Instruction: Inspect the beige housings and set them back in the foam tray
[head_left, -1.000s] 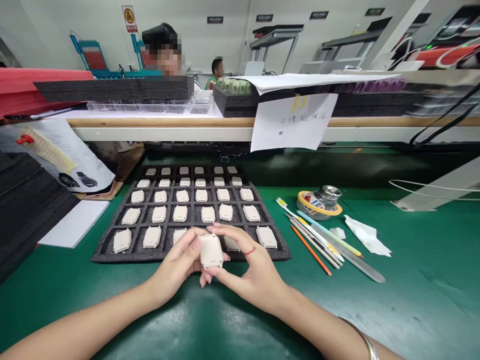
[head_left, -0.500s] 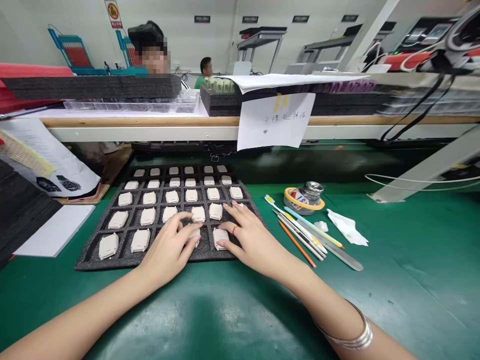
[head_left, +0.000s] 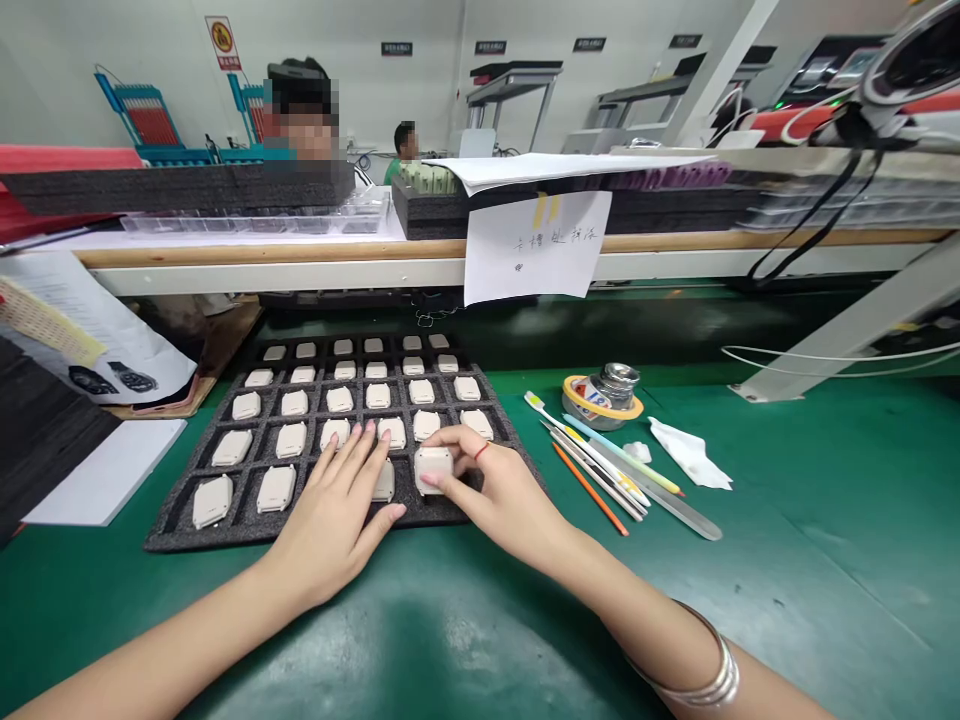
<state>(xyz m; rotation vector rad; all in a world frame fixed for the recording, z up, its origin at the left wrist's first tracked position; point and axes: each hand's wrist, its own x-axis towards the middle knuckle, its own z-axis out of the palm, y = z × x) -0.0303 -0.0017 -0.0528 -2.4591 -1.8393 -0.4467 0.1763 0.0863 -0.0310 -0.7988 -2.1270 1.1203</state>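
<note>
A black foam tray [head_left: 172, 525] with rows of cream watch-like cases lies on the green bench in front of me. My right hand [head_left: 495, 495] pinches one cream case [head_left: 433, 466] at the tray's front row, thumb and fingers around it. My left hand [head_left: 337, 520] lies flat with fingers spread on the tray's front edge, covering part of another case [head_left: 383, 482]. More cases [head_left: 276, 488] fill the pockets to the left and behind.
Right of the tray lie a toothbrush, pencils and a metal file [head_left: 600, 460], a tape roll with a small metal pot [head_left: 604, 392], and a white wipe [head_left: 690, 455]. A raised shelf [head_left: 300, 262] with a hanging paper note [head_left: 534, 245] crosses behind. Two other people sit beyond it.
A second ago both hands held one case above the bench. It went down into the front row; now my left hand lies flat and my right hand grips a neighbouring case.
</note>
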